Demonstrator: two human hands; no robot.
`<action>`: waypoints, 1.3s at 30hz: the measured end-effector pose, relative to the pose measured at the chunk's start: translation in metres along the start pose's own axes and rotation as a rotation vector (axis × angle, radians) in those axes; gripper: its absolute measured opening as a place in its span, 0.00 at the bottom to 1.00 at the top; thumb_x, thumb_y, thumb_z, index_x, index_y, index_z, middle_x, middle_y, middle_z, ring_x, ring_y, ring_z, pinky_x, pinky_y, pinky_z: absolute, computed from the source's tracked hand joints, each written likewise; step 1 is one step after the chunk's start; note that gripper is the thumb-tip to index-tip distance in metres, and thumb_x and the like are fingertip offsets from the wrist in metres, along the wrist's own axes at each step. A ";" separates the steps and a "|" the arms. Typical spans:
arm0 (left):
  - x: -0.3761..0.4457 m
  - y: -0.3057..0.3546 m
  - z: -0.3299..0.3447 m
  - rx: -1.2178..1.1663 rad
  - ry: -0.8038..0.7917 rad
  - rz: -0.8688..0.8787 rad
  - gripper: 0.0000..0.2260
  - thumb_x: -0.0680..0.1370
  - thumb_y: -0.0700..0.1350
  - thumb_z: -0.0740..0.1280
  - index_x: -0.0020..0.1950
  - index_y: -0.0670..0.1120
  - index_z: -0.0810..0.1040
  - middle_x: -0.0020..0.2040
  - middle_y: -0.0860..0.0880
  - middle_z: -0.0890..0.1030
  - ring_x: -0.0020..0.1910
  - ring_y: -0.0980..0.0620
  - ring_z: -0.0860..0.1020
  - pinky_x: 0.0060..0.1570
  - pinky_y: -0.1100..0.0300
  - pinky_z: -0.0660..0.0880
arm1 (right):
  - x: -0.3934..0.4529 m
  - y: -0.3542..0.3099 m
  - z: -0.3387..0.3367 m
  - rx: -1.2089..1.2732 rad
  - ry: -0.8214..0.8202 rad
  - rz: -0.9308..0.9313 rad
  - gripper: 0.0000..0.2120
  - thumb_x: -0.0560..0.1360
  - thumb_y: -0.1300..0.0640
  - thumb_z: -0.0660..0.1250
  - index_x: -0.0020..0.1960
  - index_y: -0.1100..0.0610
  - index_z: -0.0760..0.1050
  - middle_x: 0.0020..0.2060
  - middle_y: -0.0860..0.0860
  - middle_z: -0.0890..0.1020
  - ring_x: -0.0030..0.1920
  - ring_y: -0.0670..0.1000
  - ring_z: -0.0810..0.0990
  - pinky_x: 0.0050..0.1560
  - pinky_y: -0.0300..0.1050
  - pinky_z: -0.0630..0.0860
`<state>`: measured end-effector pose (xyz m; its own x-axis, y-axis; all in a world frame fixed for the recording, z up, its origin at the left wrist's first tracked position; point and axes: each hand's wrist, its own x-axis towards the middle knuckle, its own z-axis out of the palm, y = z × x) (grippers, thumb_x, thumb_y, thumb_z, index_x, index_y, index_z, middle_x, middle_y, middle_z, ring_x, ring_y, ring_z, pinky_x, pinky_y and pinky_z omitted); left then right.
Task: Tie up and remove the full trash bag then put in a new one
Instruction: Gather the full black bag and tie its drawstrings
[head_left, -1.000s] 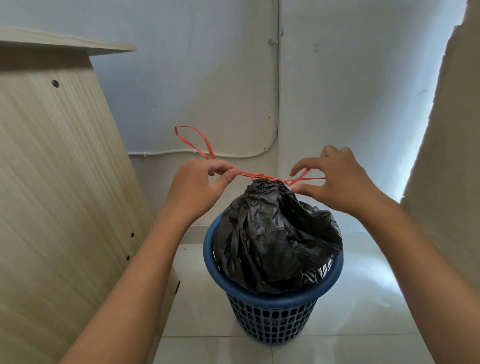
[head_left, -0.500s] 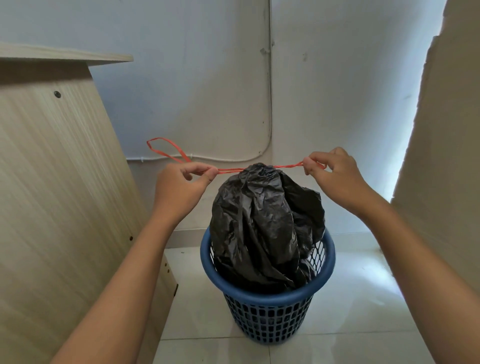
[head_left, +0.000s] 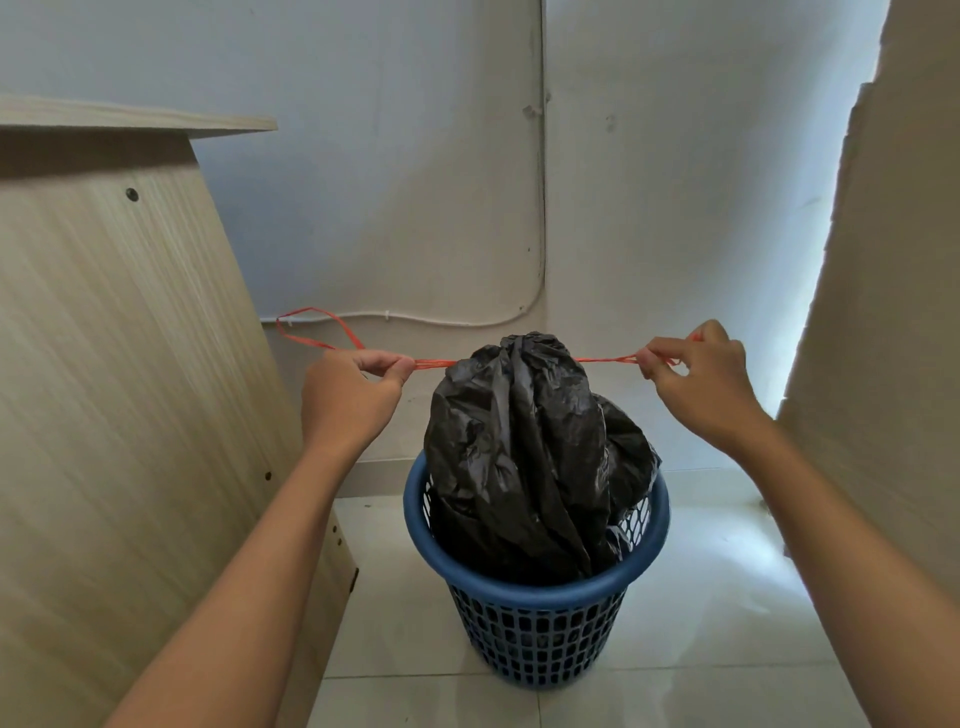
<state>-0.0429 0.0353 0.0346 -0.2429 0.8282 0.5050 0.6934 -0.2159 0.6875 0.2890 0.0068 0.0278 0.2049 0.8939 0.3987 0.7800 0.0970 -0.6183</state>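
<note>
Both hands pinch the ends of a thin orange drawstring (head_left: 434, 363) and hold it stretched level across the gathered neck of a black trash bag (head_left: 519, 441). Thumb and forefinger of the left hand (head_left: 350, 400) are closed on the string just left of the bag, and a loose loop of the same string curls out beyond the knuckles toward the wall. On the other side, the right hand (head_left: 701, 387) grips its end the same way, fingers curled, with a short bit of string showing past the fingertips. The bag is crinkled, glossy plastic, bunched to a narrow top and bulging below; it stands upright inside a round blue plastic bin (head_left: 537, 613) and rises well above the rim. The bin has a smooth rolled rim and lattice walls with small square holes, through which dark plastic shows. It rests on a floor (head_left: 701, 623) of pale, shiny tiles with thin grout lines. Behind it, two plain whitish walls meet in a corner, and a white cable (head_left: 441, 319) runs along the wall and turns up the corner. At the left stands the light wood-grain side panel of a desk (head_left: 119, 389), dotted with screw heads and small holes, its top edge jutting out above. A beige panel (head_left: 893, 312) fills the right edge.
</note>
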 end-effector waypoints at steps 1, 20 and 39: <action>-0.002 0.000 0.004 -0.020 -0.011 -0.015 0.08 0.77 0.53 0.72 0.48 0.51 0.88 0.39 0.57 0.84 0.39 0.56 0.78 0.43 0.61 0.70 | -0.001 0.001 0.003 0.002 0.012 -0.003 0.11 0.81 0.49 0.62 0.42 0.44 0.78 0.50 0.52 0.69 0.57 0.56 0.66 0.55 0.46 0.62; -0.004 0.026 0.036 -0.542 -0.383 -0.332 0.11 0.86 0.45 0.56 0.50 0.49 0.76 0.49 0.49 0.85 0.45 0.52 0.81 0.41 0.59 0.76 | 0.010 -0.030 0.032 0.068 0.066 -0.171 0.08 0.80 0.49 0.66 0.47 0.47 0.84 0.50 0.49 0.74 0.56 0.51 0.66 0.55 0.41 0.62; -0.015 0.039 -0.017 0.005 -0.889 -0.025 0.21 0.76 0.61 0.69 0.65 0.60 0.69 0.54 0.51 0.84 0.55 0.52 0.82 0.57 0.52 0.77 | 0.006 -0.003 0.067 -0.152 0.057 0.006 0.16 0.80 0.45 0.63 0.56 0.54 0.83 0.55 0.56 0.78 0.61 0.60 0.70 0.51 0.47 0.66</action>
<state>-0.0235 0.0053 0.0628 0.3572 0.9283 -0.1033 0.6981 -0.1919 0.6898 0.2486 0.0412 -0.0132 0.2401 0.8674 0.4359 0.8582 0.0202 -0.5129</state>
